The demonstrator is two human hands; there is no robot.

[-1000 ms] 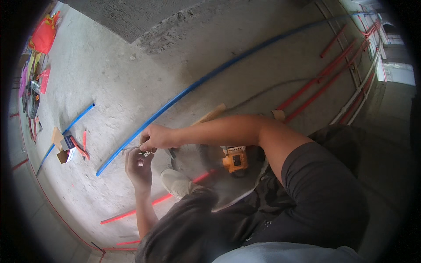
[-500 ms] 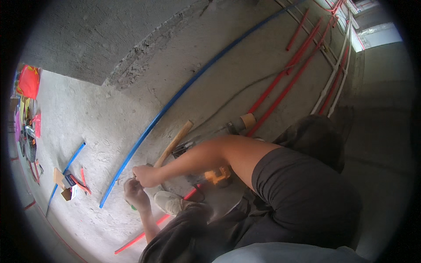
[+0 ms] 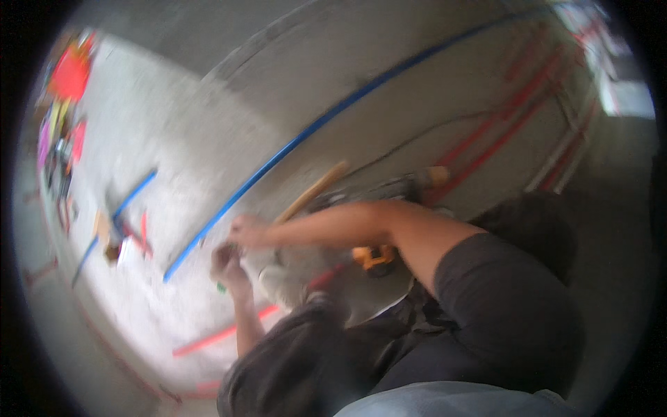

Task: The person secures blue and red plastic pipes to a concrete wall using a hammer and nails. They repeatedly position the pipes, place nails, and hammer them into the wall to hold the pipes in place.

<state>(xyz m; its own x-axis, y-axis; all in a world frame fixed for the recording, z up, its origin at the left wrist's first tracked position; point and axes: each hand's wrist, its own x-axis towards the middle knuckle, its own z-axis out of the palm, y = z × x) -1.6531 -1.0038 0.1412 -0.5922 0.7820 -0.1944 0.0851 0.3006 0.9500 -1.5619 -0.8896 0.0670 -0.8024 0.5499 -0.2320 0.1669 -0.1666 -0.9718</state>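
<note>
My left hand (image 3: 229, 265) is closed, with its fingers curled up toward the other hand. A bit of green (image 3: 221, 286) shows at its lower edge, too smeared to name. Just above it, my right hand (image 3: 250, 231) is closed too, its fingertips close to the left fingers. Whatever the two hands hold between them is too small and blurred to make out. Past the right hand a wooden handle (image 3: 314, 190) slants up from the floor. A long blue pipe (image 3: 278, 158) runs along the floor just beyond both hands.
A yellow and black power tool (image 3: 375, 258) lies under my right forearm, near my pale shoe (image 3: 281, 285). One red pipe (image 3: 226, 332) passes by the shoe. At left are a small open box (image 3: 111, 249), a short blue pipe (image 3: 135, 193) and red-handled pliers (image 3: 139, 240).
The whole view has swung and blurred, so floor things appear shifted, mostly rightward and up. My hands stay close together in front of me, fingers still closed.
</note>
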